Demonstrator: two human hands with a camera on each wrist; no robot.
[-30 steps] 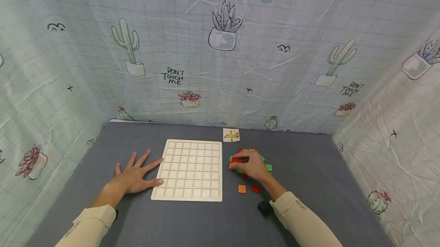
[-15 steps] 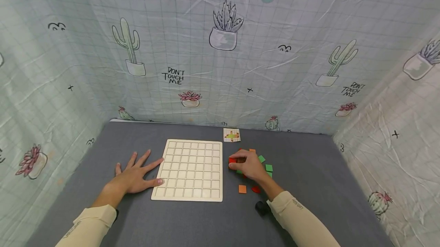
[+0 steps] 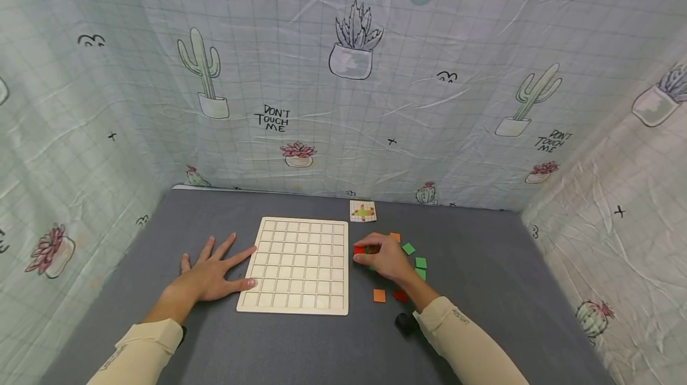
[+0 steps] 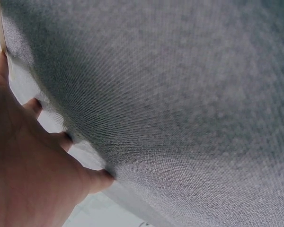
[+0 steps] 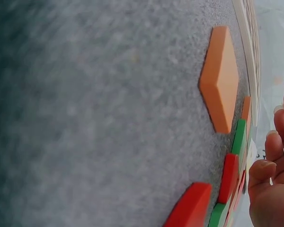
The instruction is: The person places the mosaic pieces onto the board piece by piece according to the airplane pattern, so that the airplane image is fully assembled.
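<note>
by grid board [image 3: 300, 266] | left fingers [image 3: 240, 257] spread, touching it | right fingers [image 3: 371, 240] pinch red piece [image 3: 358, 250] (green tiles [image 3: 421, 263] nearby)

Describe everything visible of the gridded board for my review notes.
The gridded board looks like pale, unpainted wood, roughly square with rounded corners and a plain border. Lines divide its face into small squares, every one showing the same pale tone. It lies flat on the gray tabletop. The left hand touches its left side with thumb and index finger.
</note>
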